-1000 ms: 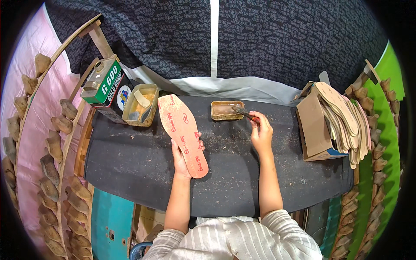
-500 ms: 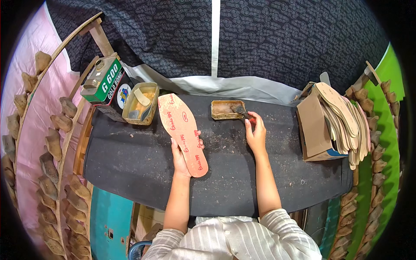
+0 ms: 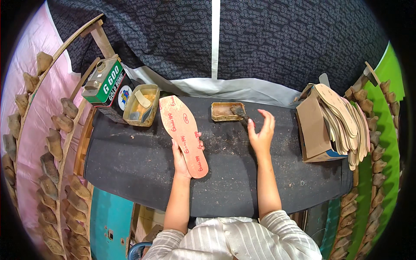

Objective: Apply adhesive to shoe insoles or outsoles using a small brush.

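An orange-pink shoe insole with red printing on its face is held upright in my left hand, thumb on the front edge and fingertips showing past its right edge. To the right, my right hand is open, with thumb and fingers apart. Close by its thumb is the dark handle of a glue brush. The brush leans on the right rim of a small rectangular glue tray, its dark head inside.
A green and black metal can and a yellowish tub with scrapers stand at the back left. At the right a cardboard box is full of cut insoles. Racks of wooden shoe lasts flank the black-covered table.
My right hand has let go of the brush handle, opened its fingers and shifted slightly right. The brush stays in the tray. My left hand and the insole have hardly moved.
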Demonstrator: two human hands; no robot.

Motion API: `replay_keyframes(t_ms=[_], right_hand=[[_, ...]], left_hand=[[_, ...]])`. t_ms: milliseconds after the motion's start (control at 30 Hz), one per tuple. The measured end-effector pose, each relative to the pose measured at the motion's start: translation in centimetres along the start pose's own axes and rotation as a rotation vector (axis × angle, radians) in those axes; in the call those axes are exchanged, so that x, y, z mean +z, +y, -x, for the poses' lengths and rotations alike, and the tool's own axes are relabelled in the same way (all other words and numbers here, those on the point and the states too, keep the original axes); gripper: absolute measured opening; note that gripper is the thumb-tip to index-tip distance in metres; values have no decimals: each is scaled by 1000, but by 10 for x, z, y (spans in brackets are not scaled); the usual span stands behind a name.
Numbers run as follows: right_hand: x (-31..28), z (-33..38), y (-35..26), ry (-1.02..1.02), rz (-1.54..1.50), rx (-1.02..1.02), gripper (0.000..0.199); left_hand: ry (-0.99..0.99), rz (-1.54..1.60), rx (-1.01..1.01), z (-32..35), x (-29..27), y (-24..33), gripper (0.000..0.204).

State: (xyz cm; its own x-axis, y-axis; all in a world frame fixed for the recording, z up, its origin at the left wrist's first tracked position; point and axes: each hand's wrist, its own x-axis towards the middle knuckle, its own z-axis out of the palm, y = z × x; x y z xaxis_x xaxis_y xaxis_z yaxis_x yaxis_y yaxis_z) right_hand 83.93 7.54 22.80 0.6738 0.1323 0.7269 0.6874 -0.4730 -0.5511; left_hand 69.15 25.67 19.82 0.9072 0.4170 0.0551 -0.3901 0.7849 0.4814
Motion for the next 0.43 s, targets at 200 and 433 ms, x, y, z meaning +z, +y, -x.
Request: replay_keyframes(t_ms=[200,433], right_hand=[[-32,-10,-50,6,-229,43,23],[-11,23,-100,-646,-537,172,42]], left_hand=[[-48,-39,29,4,2,-2,66],[114,-199,90,12,19,-6,67]])
